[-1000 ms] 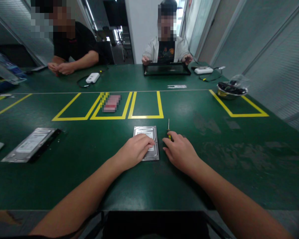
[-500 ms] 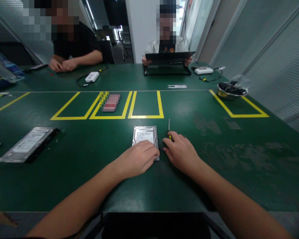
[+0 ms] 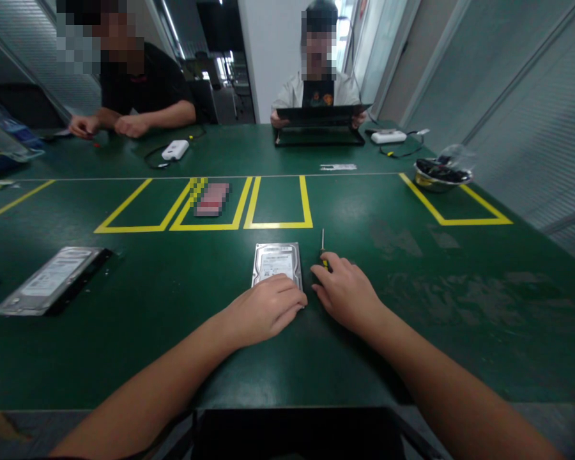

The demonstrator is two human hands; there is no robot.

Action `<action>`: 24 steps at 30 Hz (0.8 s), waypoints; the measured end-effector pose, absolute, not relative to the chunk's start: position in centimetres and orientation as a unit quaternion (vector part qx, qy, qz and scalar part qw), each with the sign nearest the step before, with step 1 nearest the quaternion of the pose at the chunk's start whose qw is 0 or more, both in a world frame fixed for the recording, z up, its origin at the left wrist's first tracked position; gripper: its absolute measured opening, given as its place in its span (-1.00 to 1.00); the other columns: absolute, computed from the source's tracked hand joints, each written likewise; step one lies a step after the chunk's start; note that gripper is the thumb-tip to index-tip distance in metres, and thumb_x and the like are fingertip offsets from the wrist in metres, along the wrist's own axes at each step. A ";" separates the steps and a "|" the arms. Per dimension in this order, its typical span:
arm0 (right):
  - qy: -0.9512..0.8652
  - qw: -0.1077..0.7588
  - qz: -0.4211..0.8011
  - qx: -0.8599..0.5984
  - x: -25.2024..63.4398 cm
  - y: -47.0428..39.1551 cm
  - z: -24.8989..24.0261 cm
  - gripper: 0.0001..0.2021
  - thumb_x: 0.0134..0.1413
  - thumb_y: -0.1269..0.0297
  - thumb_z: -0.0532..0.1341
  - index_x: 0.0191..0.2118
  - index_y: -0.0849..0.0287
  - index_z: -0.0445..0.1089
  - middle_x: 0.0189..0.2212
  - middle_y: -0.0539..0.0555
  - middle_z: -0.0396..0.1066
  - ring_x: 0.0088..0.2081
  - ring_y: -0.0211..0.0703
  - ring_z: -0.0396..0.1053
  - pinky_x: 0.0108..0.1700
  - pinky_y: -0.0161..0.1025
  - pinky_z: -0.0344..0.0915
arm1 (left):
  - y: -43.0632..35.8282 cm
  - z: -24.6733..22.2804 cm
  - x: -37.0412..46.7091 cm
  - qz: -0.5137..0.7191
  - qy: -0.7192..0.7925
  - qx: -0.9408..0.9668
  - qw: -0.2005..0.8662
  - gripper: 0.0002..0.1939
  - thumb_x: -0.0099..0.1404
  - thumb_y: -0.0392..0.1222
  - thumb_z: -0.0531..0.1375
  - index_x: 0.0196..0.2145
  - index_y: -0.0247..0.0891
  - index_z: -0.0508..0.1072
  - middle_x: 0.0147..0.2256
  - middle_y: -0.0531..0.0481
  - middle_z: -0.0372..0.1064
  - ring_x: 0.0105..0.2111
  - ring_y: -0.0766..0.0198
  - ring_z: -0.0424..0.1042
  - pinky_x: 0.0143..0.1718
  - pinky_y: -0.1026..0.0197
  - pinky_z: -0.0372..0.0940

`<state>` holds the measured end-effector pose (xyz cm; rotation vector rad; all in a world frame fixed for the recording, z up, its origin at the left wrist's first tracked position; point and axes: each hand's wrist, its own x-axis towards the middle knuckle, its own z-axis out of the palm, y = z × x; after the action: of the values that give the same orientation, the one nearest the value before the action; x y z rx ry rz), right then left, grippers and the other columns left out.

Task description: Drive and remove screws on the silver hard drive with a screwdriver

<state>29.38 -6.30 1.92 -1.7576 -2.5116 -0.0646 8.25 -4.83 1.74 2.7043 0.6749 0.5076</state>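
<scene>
A silver hard drive (image 3: pixel 275 259) with a white label lies flat on the green table in front of me. Over its near end, my left hand (image 3: pixel 268 303) is closed, fingers curled at the drive's right side and hiding that end. Just to the right, my right hand (image 3: pixel 342 281) has its fingers around the handle of a screwdriver (image 3: pixel 323 246). The handle is black and yellow, mostly covered by the fingers, and its thin metal shaft points away from me along the table.
Another hard drive (image 3: pixel 57 275) lies left beside a dark piece and tiny bits. Yellow tape outlines (image 3: pixel 278 225) mark the table (image 3: pixel 172 364); a blurred pink item (image 3: pixel 212 199) sits inside one. A metal bowl (image 3: pixel 443 179) stands right. Two people sit opposite, one holding a black panel (image 3: pixel 321 115).
My left hand sits slightly nearer the drive's close end, baring a little more label. My right hand stays on the screwdriver. Across the table, one person's hands have moved apart.
</scene>
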 end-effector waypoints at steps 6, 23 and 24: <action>-0.818 0.030 -0.022 -0.575 29.4 -6.3 2.0 -0.76 0.24 0.27 0.12 -0.03 0.13 0.40 0.13 0.25 0.28 -0.05 0.06 0.37 -0.04 -0.06 0.32 | -5.1 2.0 8.6 0.160 0.247 0.947 0.129 -0.82 0.45 -0.27 0.03 -0.21 -0.30 0.43 -0.28 -0.08 0.39 -0.21 0.18 0.35 -0.13 0.13 0.31; -0.817 0.029 -0.029 -0.576 29.5 -6.2 1.9 -0.76 0.24 0.26 0.12 -0.03 0.13 0.39 0.12 0.25 0.28 -0.06 0.09 0.38 -0.06 -0.04 0.34 | -5.7 1.5 9.2 0.123 0.292 0.944 0.092 -0.84 0.43 -0.21 0.07 -0.21 -0.22 0.45 -0.27 -0.03 0.40 -0.19 0.14 0.32 -0.13 0.06 0.22; -0.817 0.029 -0.029 -0.576 29.5 -6.2 1.9 -0.77 0.24 0.26 0.12 -0.03 0.13 0.39 0.11 0.25 0.29 -0.06 0.09 0.38 -0.06 -0.04 0.34 | -5.7 1.5 9.2 0.127 0.294 0.943 0.093 -0.84 0.43 -0.21 0.07 -0.21 -0.22 0.45 -0.27 -0.03 0.41 -0.19 0.14 0.32 -0.13 0.06 0.22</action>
<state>29.53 -6.25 1.93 -1.7758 -2.5195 -0.0904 9.16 -5.69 1.50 2.7983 0.8726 0.3756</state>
